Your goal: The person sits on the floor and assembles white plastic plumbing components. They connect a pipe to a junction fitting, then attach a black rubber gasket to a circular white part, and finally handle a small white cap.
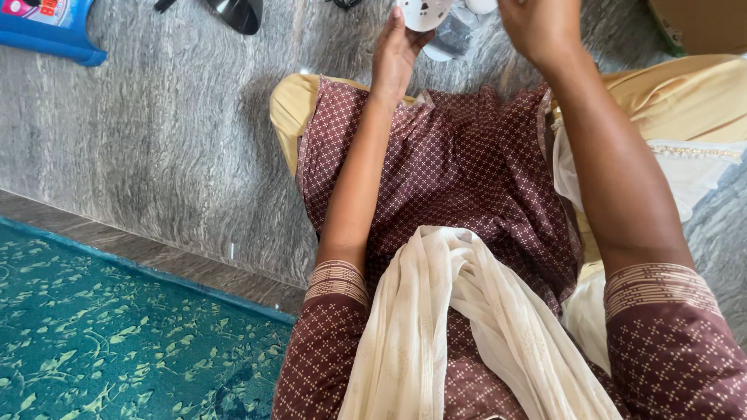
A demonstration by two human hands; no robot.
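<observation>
Seated on grey stone floor (179,140), view straight down onto the lap. Landmark: the white round piece (422,12) at the top edge, pale with small dark holes, mostly cut off by the frame. Far left of it, a blue plastic item (50,31) on the floor; nearer, a black glossy object (237,13); below-left, a teal patterned rug (117,342). Left hand (395,56) comes up directly under the white round piece, fingers curled around its lower-left rim, thumb side against it, gripping. Just right of the piece, crumpled clear wrapping (455,35) lies against the floor. Further right, right hand (541,27) sits level with the piece; its fingers run off the frame, so cannot tell whether they close on anything. Below the piece, maroon patterned cloth (467,171) across the knees, cream scarf (459,319) draped down. Judgement: a steady hold calls for the left hand to keep the rim level and the piece close over the lap.
</observation>
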